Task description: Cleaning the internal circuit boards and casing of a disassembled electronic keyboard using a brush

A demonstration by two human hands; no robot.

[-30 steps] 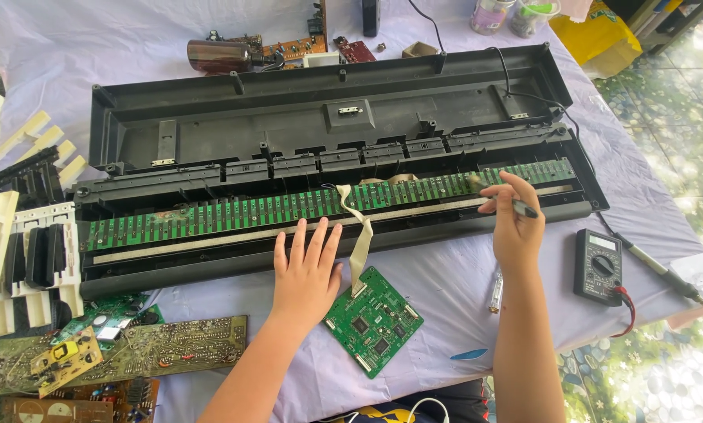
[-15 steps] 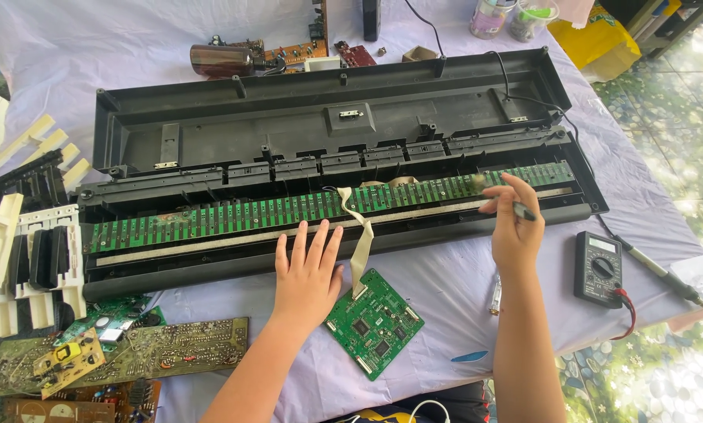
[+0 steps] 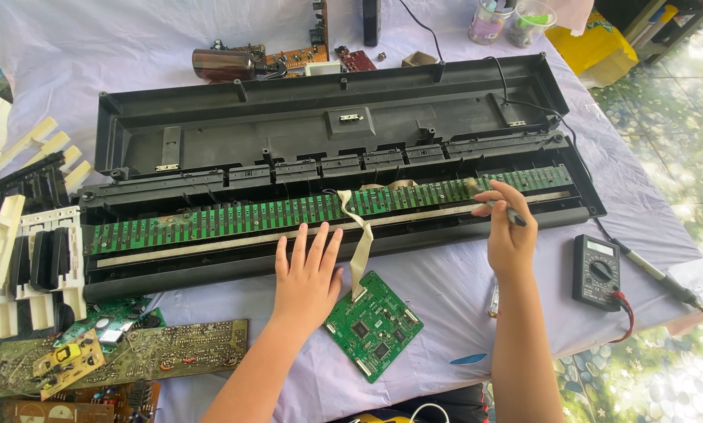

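Long green contact board (image 3: pixel 234 221) runs nine-to-three; right hand (image 3: pixel 505 227) pinches a small brush (image 3: pixel 492 201) at its three-o'clock end, left hand (image 3: pixel 308 276) spread flat.

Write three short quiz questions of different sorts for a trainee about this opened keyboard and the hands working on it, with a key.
1. True or false: the left hand lies flat with spread fingers at the front edge of the keyboard case.
2. What does the ribbon cable join to the long green board? A) the multimeter B) the small green board C) the brown board
3. Fill in: the right hand holds a thin dark ____ over the long green board.

Key: 1 true; 2 B; 3 tool, its exact kind too small to tell.
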